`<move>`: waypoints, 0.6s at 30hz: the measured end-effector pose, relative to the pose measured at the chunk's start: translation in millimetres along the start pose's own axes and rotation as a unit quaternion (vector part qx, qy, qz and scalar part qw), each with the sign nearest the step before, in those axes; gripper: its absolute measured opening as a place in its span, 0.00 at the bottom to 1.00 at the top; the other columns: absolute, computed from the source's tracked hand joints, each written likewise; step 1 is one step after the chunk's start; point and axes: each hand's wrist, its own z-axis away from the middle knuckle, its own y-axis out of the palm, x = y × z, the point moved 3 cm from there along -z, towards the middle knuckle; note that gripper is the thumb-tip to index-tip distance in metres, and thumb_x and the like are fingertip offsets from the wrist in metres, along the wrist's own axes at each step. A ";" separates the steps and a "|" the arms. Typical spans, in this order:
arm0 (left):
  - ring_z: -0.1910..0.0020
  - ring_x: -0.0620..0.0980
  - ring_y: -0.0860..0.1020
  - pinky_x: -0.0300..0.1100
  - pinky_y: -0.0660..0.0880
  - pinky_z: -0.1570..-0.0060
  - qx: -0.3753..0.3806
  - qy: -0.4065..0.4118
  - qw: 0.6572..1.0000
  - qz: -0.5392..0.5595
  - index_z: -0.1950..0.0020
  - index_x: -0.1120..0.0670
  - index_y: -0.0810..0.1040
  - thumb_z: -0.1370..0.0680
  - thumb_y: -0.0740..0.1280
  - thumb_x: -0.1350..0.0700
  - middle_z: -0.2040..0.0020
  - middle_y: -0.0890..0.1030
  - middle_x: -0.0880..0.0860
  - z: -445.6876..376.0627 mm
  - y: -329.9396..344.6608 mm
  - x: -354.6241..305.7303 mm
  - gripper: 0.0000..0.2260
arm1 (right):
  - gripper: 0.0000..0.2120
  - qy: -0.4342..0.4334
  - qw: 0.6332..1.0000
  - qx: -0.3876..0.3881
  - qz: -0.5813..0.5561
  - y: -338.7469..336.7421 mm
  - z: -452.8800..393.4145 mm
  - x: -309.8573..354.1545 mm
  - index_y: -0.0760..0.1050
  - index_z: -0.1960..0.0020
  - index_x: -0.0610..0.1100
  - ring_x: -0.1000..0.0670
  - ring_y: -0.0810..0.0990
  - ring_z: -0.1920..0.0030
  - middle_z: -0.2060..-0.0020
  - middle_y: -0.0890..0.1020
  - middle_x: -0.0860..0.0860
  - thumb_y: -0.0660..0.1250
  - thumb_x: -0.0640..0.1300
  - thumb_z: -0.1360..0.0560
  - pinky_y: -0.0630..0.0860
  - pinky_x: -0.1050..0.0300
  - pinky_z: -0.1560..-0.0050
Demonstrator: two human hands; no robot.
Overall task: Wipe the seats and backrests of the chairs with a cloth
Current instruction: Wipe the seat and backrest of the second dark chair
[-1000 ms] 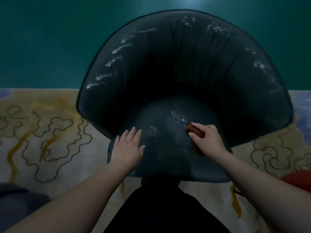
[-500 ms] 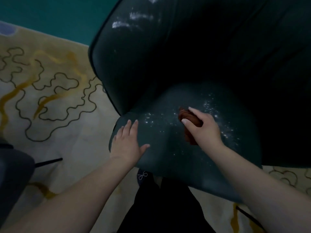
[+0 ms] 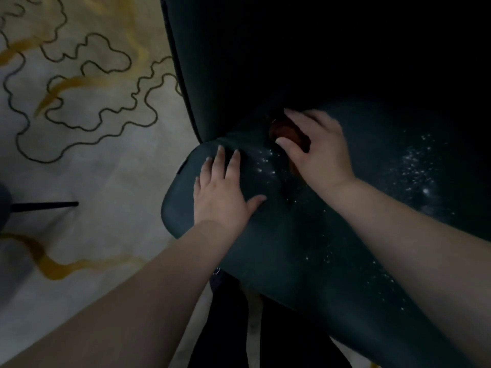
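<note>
Right hand, fingers curled over a reddish-brown cloth, presses it at the far left of the seat, against the dark backrest. Left hand lies flat, fingers spread, near the seat's left edge; patterned carpet lies beyond.

- Dim room; the backrest at upper right sinks into near-black, its detail lost.
- Pale rug at left is the brightest area, evenly lit, without glare.
- Small white specks glint on the dark seat.
- Right hand is slightly smeared by motion; left hand is sharper.
- Wide-angle lens bends both forearms outward at the lower edges.
- Overall soft and grainy.
</note>
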 end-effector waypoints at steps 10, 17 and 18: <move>0.23 0.53 0.48 0.43 0.42 0.28 -0.047 -0.001 0.998 0.029 0.21 0.50 0.52 0.28 0.66 0.35 0.21 0.50 0.52 10.4 9.1 6.3 0.42 | 0.20 -0.124 0.988 0.023 0.084 7.5 28.8 -8.4 0.77 0.34 0.49 0.37 0.73 0.44 0.40 0.77 0.42 0.72 0.46 0.26 0.73 0.40 0.45; 0.24 0.54 0.49 0.43 0.44 0.28 -0.042 -0.014 0.999 0.030 0.22 0.52 0.54 0.28 0.68 0.36 0.21 0.52 0.53 10.6 8.2 3.0 0.42 | 0.23 -0.038 0.995 -0.013 0.096 27.0 -54.5 12.4 0.71 0.29 0.51 0.37 0.69 0.38 0.35 0.73 0.41 0.67 0.54 0.23 0.68 0.47 0.40; 0.24 0.54 0.49 0.43 0.44 0.28 -0.041 -0.012 0.999 0.029 0.22 0.52 0.54 0.28 0.68 0.36 0.21 0.52 0.53 10.7 8.4 3.2 0.42 | 0.23 -0.064 0.993 0.005 0.096 34.1 -51.8 19.7 0.72 0.30 0.51 0.37 0.70 0.38 0.34 0.73 0.42 0.67 0.54 0.23 0.68 0.47 0.41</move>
